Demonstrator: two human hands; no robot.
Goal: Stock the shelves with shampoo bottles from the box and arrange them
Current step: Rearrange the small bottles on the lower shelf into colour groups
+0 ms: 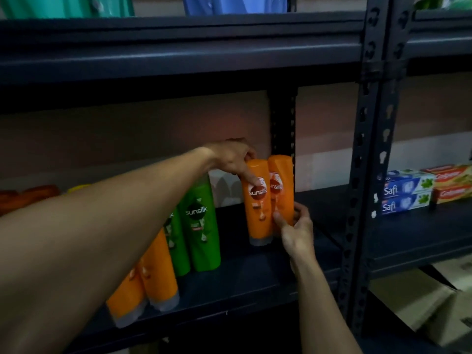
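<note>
Two orange Sunsilk shampoo bottles stand side by side at the back right of the dark metal shelf [255,274]. My left hand [233,159] grips the top of the nearer orange bottle [258,213], with a finger down its label. My right hand [296,231] holds the lower part of the farther orange bottle [282,185], thumb on its front. Left of them stand two green Sunsilk bottles [201,226], and two more orange bottles [155,272] stand near the shelf's front edge, partly hidden by my left arm.
A slotted black upright post [357,200] bounds the shelf on the right. Beyond it lie stacked Safi toothpaste boxes [406,192] and red Colgate boxes [452,185]. A cardboard box [429,310] sits low at the right. The shelf beam above [178,54] hangs close overhead.
</note>
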